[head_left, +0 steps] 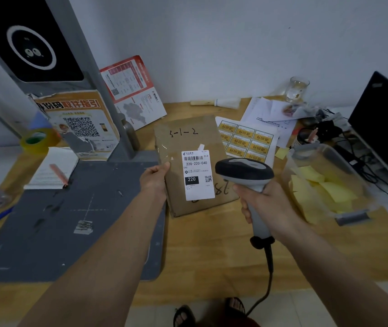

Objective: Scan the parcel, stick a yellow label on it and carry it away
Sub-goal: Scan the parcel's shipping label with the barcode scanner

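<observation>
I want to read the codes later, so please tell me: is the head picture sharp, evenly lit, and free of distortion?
Head view: dim, flat light; the white shipping label on the parcel is sharp enough to read; the plastic tub at right is motion-blurred; wide-angle bending curves the grey post and table edges.

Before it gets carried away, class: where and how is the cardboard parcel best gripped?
Grip the parcel by its two long side edges, one hand from each side. It lies flat on the desk, and the left hand already holds the left edge; the right hand must first put down the scanner.
</observation>
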